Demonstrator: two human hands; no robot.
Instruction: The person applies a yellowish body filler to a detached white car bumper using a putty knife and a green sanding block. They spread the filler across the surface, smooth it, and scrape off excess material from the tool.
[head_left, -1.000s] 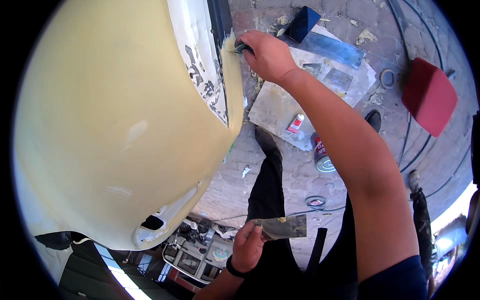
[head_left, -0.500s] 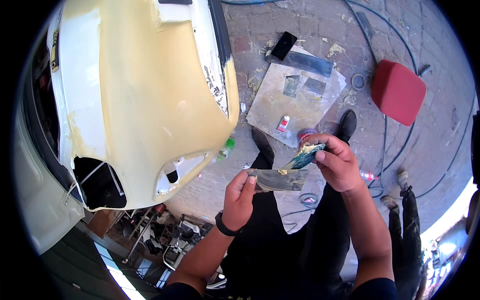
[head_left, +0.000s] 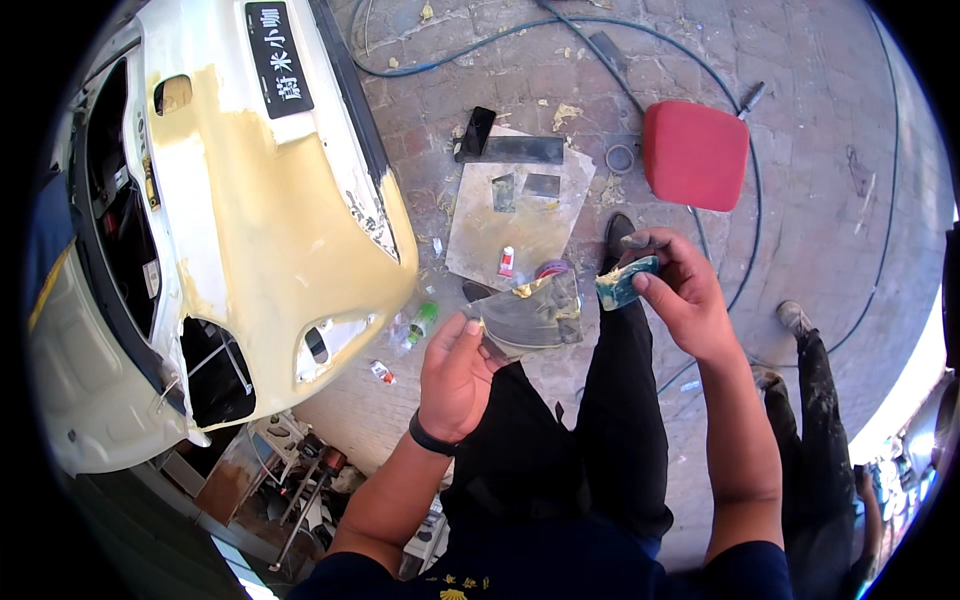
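Note:
My left hand [head_left: 457, 375] grips one end of a flat grey putty board [head_left: 535, 318], thumb on top. Yellowish filler sits along the board's far edge, and dark smears mark its face. Between the thumb and fingers of my right hand [head_left: 685, 290] is a small green spreader [head_left: 628, 284], its left end caked with filler. The spreader is a short way right of the board and not touching it. To my left is a car body [head_left: 290, 230] coated in yellow filler over white, with openings in its lower part.
A light sheet [head_left: 520, 230] on the brick ground bears dark strips, a small tube [head_left: 506, 262] and a phone [head_left: 478, 130]. Beyond my right hand stands a red stool [head_left: 696, 156], with a blue hose [head_left: 758, 210] curving past. Another person's legs [head_left: 822, 400] are at the right.
The spreader has come off the board and moved apart to the right. The board now shows more of its face, with filler on its far edge. My view has shifted right.

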